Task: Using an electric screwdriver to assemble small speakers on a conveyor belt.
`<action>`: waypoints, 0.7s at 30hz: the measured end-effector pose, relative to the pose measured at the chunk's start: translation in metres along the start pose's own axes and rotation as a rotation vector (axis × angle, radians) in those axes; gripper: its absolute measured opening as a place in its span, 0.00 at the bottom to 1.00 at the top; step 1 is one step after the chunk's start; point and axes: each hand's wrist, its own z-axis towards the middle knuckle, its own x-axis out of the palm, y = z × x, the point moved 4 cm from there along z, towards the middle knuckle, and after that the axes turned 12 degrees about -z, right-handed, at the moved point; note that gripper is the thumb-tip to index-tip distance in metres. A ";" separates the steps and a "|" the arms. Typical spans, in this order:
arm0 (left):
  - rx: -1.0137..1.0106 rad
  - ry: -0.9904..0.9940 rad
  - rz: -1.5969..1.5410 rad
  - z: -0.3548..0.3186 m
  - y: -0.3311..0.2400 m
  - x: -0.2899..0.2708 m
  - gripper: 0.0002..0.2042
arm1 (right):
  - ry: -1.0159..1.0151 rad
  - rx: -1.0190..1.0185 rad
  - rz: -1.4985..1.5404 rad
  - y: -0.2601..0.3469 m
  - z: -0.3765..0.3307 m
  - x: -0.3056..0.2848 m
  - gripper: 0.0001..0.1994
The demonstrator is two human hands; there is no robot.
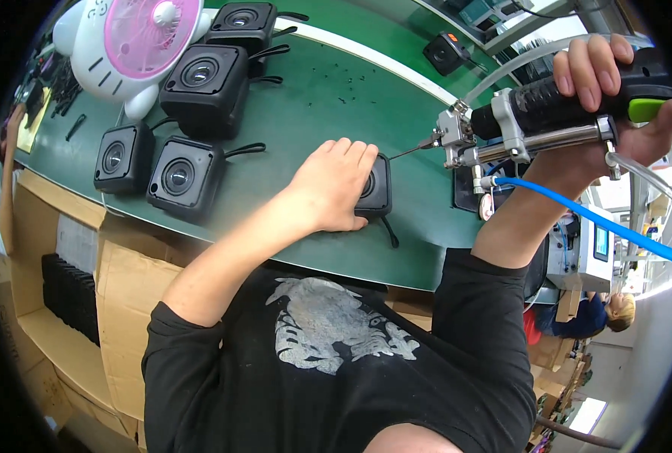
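Note:
My left hand point(334, 183) is wrapped over a small black box speaker point(377, 189) on the green bench, covering most of its round driver. A short black strap hangs from the speaker's near side. In my right hand point(600, 90) is a black powered screwdriver point(551, 106) with a green switch. Its metal head point(453, 136) carries a thin bit, whose tip meets the speaker's far right corner. A blue air hose point(592, 217) and a clear tube run from the tool. Whether a screw sits under the tip is too small to tell.
Several like speakers point(181, 177) stand at the left, beside a white fan with a pink grille point(155, 30). Tiny dark screws point(343, 87) lie scattered on the green bench point(290, 113). An open cardboard box point(132, 294) stands at lower left. Another person point(585, 317) is at far right.

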 end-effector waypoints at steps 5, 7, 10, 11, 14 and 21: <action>0.007 -0.031 -0.070 -0.001 0.004 0.003 0.44 | 0.024 0.063 0.038 -0.015 0.003 0.008 0.31; 0.018 -0.045 -0.070 -0.003 0.005 0.003 0.44 | 0.060 0.084 0.026 -0.022 0.002 0.012 0.30; 0.046 -0.071 -0.036 -0.004 0.006 0.004 0.44 | 0.118 0.116 -0.012 -0.035 -0.004 0.012 0.29; 0.042 -0.069 -0.040 -0.006 0.005 0.003 0.44 | 0.127 0.154 0.022 -0.046 -0.010 0.010 0.28; 0.040 -0.035 -0.036 -0.006 0.003 0.001 0.44 | 0.137 0.197 0.042 -0.052 -0.018 0.007 0.24; 0.028 -0.019 -0.024 -0.001 0.004 0.004 0.44 | 0.038 0.141 -0.034 -0.030 -0.015 0.001 0.27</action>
